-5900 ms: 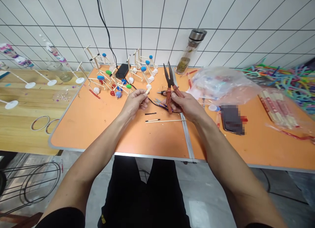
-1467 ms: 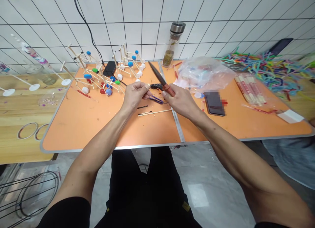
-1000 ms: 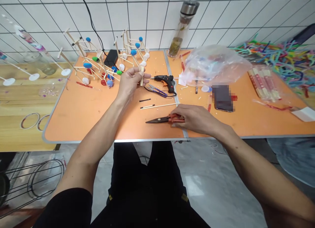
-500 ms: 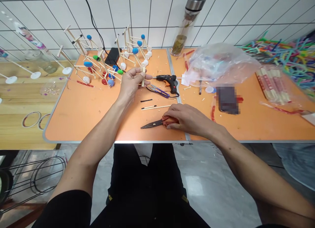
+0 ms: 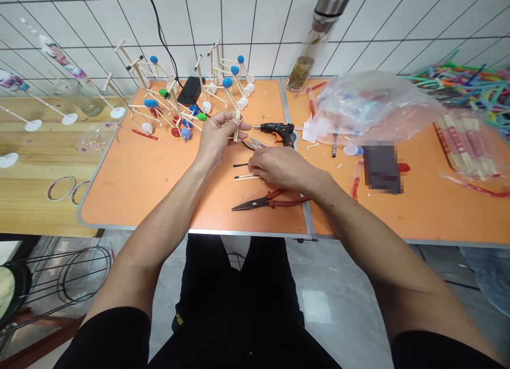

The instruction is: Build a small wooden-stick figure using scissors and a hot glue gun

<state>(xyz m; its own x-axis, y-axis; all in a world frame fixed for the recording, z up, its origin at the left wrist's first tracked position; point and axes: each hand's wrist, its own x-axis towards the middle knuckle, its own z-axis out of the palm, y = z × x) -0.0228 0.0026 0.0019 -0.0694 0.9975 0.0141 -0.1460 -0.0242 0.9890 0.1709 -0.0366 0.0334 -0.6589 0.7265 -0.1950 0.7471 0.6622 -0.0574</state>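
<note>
My left hand point(image 5: 215, 140) pinches a short piece of pale wooden stick point(image 5: 237, 126) upright between thumb and fingers. My right hand point(image 5: 281, 166) is low over the table, its fingers bent together at the ends of some thin sticks; whether it grips anything is hidden. Beside its fingertips lie a short dark strip point(image 5: 239, 166) and pale thin sticks with a dark end point(image 5: 244, 177). Red-handled long-nose pliers point(image 5: 257, 203) rest on the table just below that hand. Partly covered behind it are scissors point(image 5: 256, 143), and a black glue gun point(image 5: 274, 128) lies beyond.
Stick frames with blue balls point(image 5: 227, 83) and white discs stand at the back left, around a black phone point(image 5: 191, 91). A tall bottle point(image 5: 305, 66), a plastic bag point(image 5: 378, 108), packed sticks point(image 5: 470, 143) and colourful pipe cleaners point(image 5: 474, 92) are farther right.
My right hand has let go of the pliers and moved up and left to the thin sticks. The left hand still holds its stick piece; the view has shifted slightly.
</note>
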